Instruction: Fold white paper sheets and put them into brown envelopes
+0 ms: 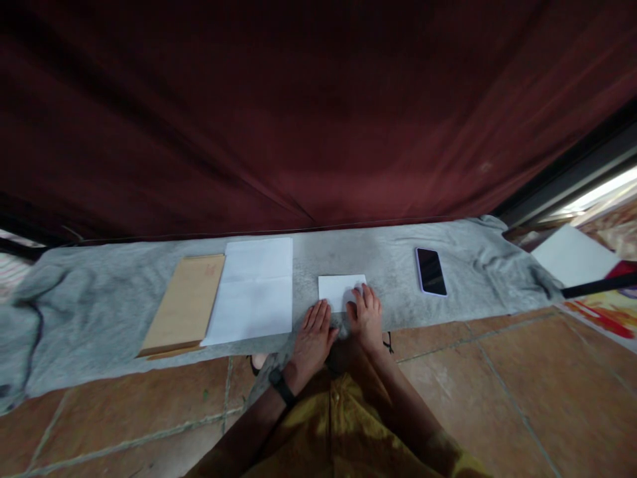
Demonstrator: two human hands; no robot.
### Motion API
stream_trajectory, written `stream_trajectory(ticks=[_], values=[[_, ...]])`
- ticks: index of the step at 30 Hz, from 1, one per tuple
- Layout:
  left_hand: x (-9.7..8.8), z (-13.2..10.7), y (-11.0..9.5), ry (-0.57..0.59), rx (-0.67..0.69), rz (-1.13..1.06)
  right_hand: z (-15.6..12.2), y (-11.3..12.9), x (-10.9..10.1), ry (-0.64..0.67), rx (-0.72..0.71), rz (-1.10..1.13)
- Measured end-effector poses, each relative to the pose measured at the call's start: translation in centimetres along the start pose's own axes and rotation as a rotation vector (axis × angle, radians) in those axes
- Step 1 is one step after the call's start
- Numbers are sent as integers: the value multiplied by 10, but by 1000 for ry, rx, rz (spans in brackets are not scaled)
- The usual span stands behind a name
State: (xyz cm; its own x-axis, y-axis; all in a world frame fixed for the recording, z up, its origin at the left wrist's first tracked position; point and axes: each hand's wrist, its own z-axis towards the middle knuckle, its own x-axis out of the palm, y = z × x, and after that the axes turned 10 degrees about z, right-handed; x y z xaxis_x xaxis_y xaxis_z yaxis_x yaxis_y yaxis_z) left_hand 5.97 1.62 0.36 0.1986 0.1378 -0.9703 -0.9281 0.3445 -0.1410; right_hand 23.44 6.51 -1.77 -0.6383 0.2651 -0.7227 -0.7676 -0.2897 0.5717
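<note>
A small folded-looking sheet of white paper (334, 288) lies flat on the grey cloth in front of me. My left hand (312, 337) rests flat at its lower left corner, fingers straight and side by side, thumb out to the right. On the paper's right part lies my right hand (367, 318), its fingers bent and somewhat apart, with the fingertips on the sheet. Part of the paper's right edge is hidden beneath that hand. Neither hand lifts the paper.
Left of me, large white sheets (256, 289) lie beside a brown envelope stack (185, 302). A phone with a purple case (430, 271) is on the right. The grey cloth (388, 259) covers a narrow surface against a dark red curtain (318, 119). Tiled floor (458, 385) shows below.
</note>
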Motion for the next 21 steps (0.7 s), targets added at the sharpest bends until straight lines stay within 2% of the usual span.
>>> stream_trajectory(ticks=[9,16,21], values=[[-3,0,-2,19,12,54,1,-26,-15,-69,-32,44],[-4,13,-15,60,68,4,0,-28,-15,-78,-18,76],[-1,12,-16,52,100,-16,3,-25,-21,-78,-22,83]])
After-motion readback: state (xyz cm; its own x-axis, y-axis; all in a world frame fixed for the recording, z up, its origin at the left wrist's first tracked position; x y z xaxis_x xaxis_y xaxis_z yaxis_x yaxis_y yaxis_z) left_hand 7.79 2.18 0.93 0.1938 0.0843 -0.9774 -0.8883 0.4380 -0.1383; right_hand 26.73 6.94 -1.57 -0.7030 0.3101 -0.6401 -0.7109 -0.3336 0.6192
